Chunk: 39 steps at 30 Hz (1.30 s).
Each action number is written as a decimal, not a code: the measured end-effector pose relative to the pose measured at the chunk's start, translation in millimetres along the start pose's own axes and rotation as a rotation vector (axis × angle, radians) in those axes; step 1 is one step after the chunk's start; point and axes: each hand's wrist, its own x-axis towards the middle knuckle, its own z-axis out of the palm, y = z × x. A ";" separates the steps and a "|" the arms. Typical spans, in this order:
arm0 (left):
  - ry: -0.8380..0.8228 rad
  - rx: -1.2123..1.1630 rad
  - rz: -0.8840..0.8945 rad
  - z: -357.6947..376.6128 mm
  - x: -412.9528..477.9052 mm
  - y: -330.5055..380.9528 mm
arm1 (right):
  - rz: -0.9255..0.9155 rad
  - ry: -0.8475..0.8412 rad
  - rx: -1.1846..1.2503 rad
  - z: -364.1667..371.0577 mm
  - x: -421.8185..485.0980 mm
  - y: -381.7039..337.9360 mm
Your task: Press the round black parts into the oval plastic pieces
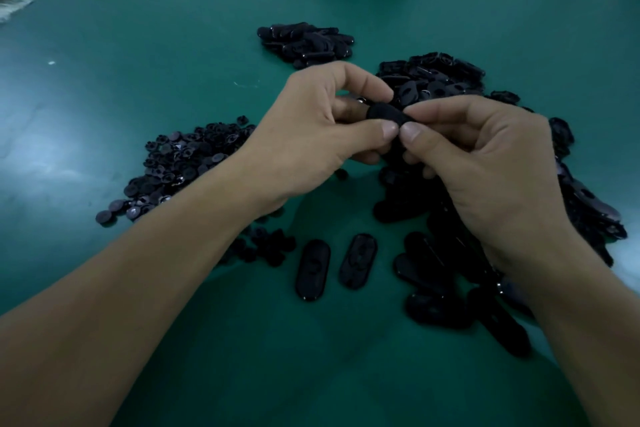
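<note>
both thumbs meet on the oval piece (pixel 388 116), pinched between left hand (pixel 322 121) and right hand (pixel 485 163) mid-worktop (pixel 138 62); off-centre push could cock or pop the round part.

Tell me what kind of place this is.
Probably a factory hand-assembly bench: a green table holds sorted heaps of round black parts and oval plastic pieces, while the left hand and right hand pinch one black piece between them.

The 2 oval plastic pieces (pixel 335 265) near the table's front edge look glossy black. The green table (pixel 138 62) has a smooth, faintly sheeny surface.
</note>
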 end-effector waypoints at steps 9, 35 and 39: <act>0.039 -0.031 -0.004 -0.7 -1.2 -0.6 | 0.018 -0.021 -0.010 -3.9 1.8 1.7; 0.115 0.196 0.056 -4.5 2.8 -5.8 | -0.098 0.042 -0.234 0.4 -7.6 0.8; 0.262 0.130 0.016 -13.5 12.7 -7.6 | -0.158 0.084 -0.415 5.9 -12.1 4.2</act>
